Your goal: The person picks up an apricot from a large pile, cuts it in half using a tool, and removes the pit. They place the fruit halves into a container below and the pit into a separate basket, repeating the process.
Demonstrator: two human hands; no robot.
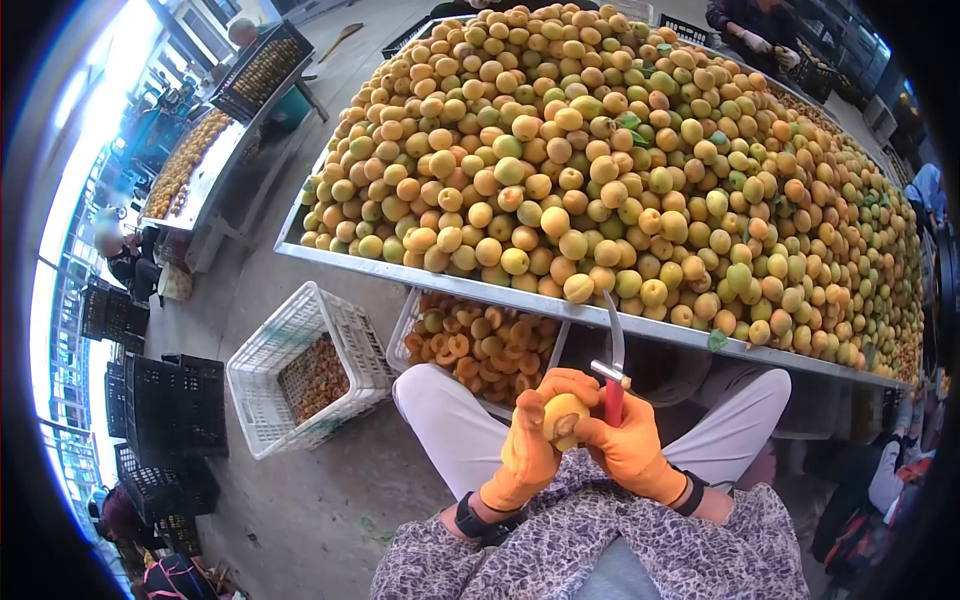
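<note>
Both of my hands wear orange gloves and meet above my lap. My left hand [530,450] grips an apricot [564,420] that shows a brownish opening on its face. In my right hand [632,450] is a knife [615,345] with a red handle and a curved blade pointing up, and those fingers also touch the apricot. Just beyond the hands, a large heap of whole apricots [570,180] fills a metal-edged table [450,284]. Under its edge sits a crate [397,340] of opened apricot halves [485,350].
To the left on the floor, a white crate [365,345] holds small brown pieces. Black crates [165,410] stand farther left. A side table [205,185] carries more fruit. A co-worker's gloved hands [765,45] are across the heap; other people sit at the left and right edges.
</note>
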